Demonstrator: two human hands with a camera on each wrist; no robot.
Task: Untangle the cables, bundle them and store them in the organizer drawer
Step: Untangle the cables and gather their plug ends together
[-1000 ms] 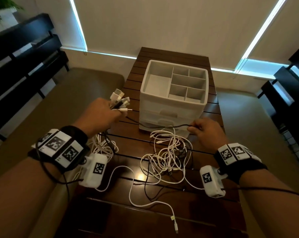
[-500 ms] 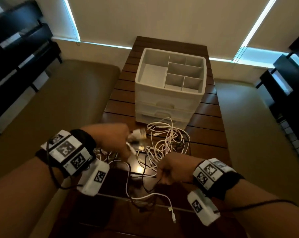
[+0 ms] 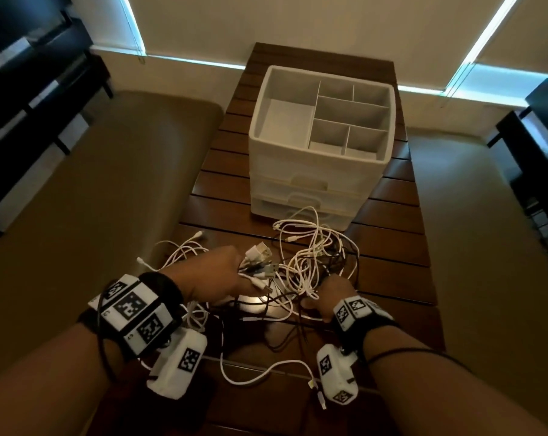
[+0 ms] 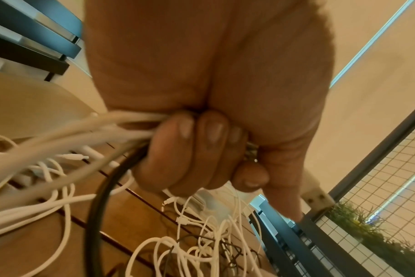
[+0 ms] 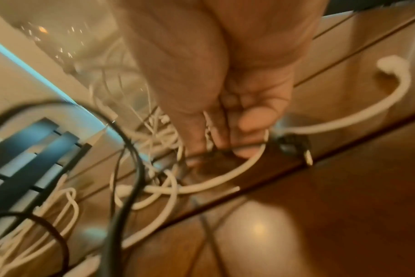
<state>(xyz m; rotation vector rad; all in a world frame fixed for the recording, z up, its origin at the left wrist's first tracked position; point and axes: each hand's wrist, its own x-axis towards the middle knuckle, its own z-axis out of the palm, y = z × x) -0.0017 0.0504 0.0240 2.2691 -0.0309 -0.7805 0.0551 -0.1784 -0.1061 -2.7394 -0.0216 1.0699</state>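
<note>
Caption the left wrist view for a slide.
Left hand grips a bunch of white and black cables above the tangle on the wooden table.

A dark slatted wooden table (image 3: 392, 247) runs toward a beige wall with drawn blinds (image 3: 297, 20), daylight glowing at their edges. Tan cushioned benches (image 3: 109, 199) flank the table. Black slatted chairs (image 3: 30, 73) stand at both sides of the room.

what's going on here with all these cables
A person is sorting a tangle of white and black cables on a wooden table. The left hand grips a bunch of plug ends; the right hand pinches strands in the pile. The white organizer stands behind, drawers closed, nothing stored yet.
</note>
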